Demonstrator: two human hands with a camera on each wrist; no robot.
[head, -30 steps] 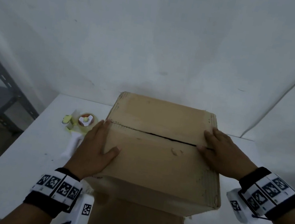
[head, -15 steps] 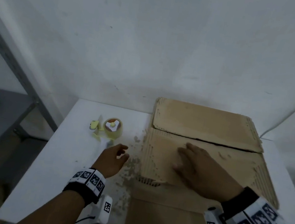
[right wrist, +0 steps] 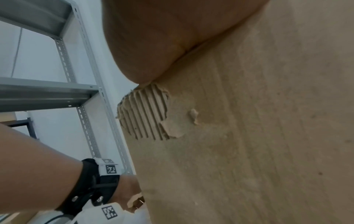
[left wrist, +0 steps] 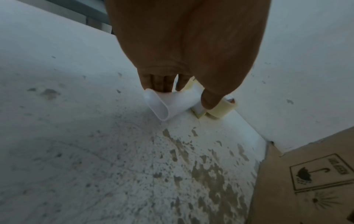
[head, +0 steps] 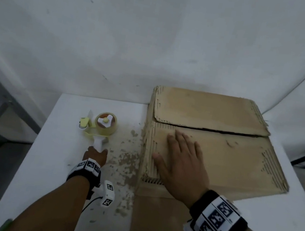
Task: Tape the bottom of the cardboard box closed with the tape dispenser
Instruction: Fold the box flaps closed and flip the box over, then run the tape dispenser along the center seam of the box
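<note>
Fingers of the left hand (left wrist: pixel 184 50) curl round the white handle (left wrist: pixel 166 103) of the tape dispenser (head: pixel 100 125), thumb on the near side, closing the grip on it while it lies on the table (head: pixel 47 159); in the head view the dispenser sits at about 10 o'clock from the centre of the frame, well left of the box, its roll of clear tape (head: pixel 106 123) at the far end of the handle. Across the table, the right hand (head: pixel 178 160) lies flat, fingers straight and spread, pressing the near flap (head: pixel 229 165) of the cardboard box (head: pixel 212 143), which stands with its bottom turned up at roughly 2 o'clock. The far flap (head: pixel 207 111) meets the near one along a dark seam (head: pixel 223 132) running 9 to 3 o'clock, with no tape visible on it. The step in hand appears to be the pickup of the dispenser, taping itself not yet begun. The next move likely calls for lifting the tool, carrying it over to one end of the seam and planting the tape end there while the flat palm keeps the flaps level. What the box holds cannot be told, since the flaps cover it. Torn liner exposes corrugation along its left edge (right wrist: pixel 145 115), and brown cardboard crumbs (head: pixel 129 163) litter the table between dispenser and box. A grey metal shelf (right wrist: pixel 57 94) stands beyond the table's left side.
</note>
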